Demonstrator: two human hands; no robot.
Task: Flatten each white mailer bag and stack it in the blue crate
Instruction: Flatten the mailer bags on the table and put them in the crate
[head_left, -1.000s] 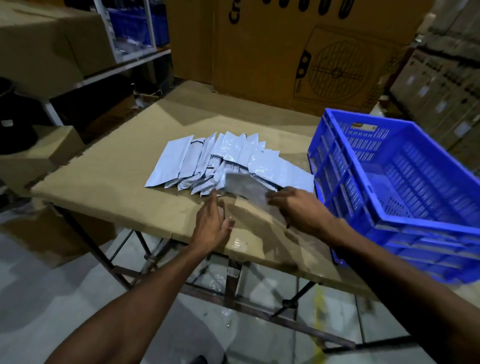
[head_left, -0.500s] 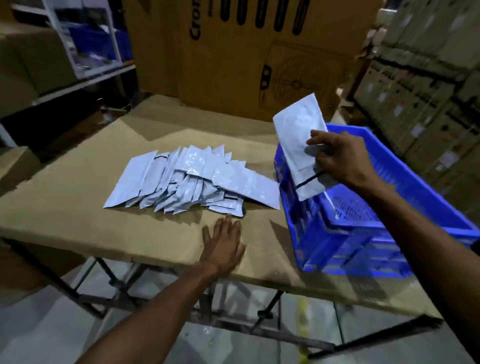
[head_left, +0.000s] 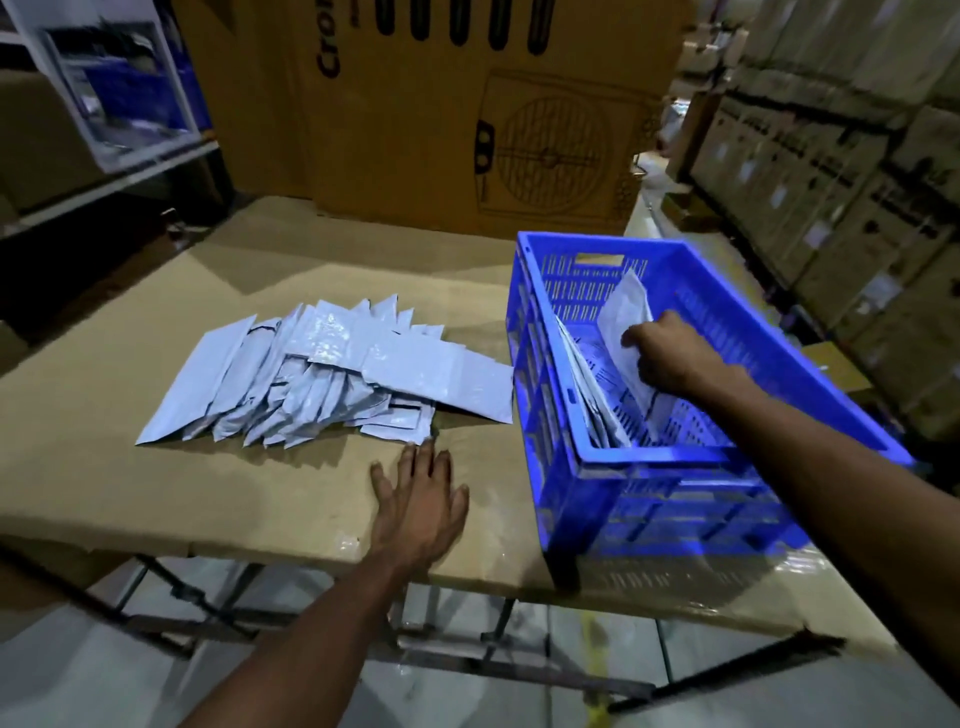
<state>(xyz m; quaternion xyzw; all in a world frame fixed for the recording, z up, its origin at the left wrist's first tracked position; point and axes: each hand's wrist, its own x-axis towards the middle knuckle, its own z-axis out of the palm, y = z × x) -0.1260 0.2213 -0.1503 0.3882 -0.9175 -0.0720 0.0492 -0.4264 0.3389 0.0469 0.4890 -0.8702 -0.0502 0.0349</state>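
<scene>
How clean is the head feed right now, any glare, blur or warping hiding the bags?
Head view: dim warehouse light; glare patch on the mailer pile; right hand and its mailer in the blue crate slightly soft; left hand sharp; wide-angle bending at the edges; shelving motion-smeared.

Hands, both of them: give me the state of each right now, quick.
Left hand: open, flat on the table, holding nothing.
Right hand: holding a white mailer bag inside the blue crate.

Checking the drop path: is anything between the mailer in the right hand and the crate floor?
Nothing visible. The right hand holds the mailer inside the blue crate; other mailers lean on its left wall, off to the side.
</scene>
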